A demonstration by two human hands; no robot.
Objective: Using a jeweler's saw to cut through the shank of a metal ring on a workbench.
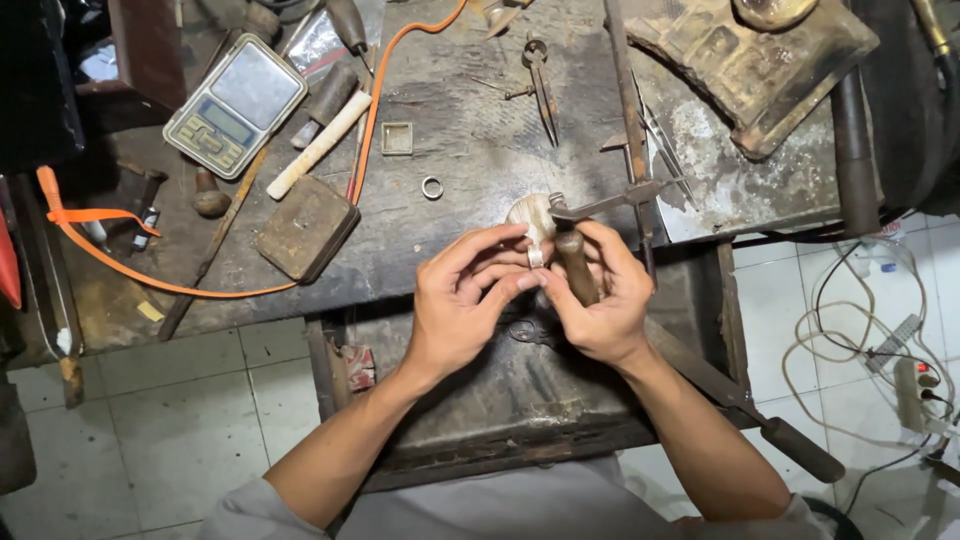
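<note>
My left hand [462, 300] pinches a small silver ring [535, 256] between thumb and fingertips, pressed against a pale worn wooden bench peg [528, 213] at the front edge of the workbench [460, 130]. My right hand [600, 295] grips the dark wooden handle of a jeweller's saw [577, 262], whose metal frame [610, 203] reaches right and up past the peg. Both hands touch at the fingertips over an open dark drawer [520, 390].
On the bench lie a second ring [432, 187], a small square frame [397, 138], a dark block [306, 227], a pocket scale [235, 104], a mallet [318, 146], dividers [541, 85], an orange cable [130, 255] and a charred soldering block [760, 65]. A power strip [912, 385] lies on the tiled floor.
</note>
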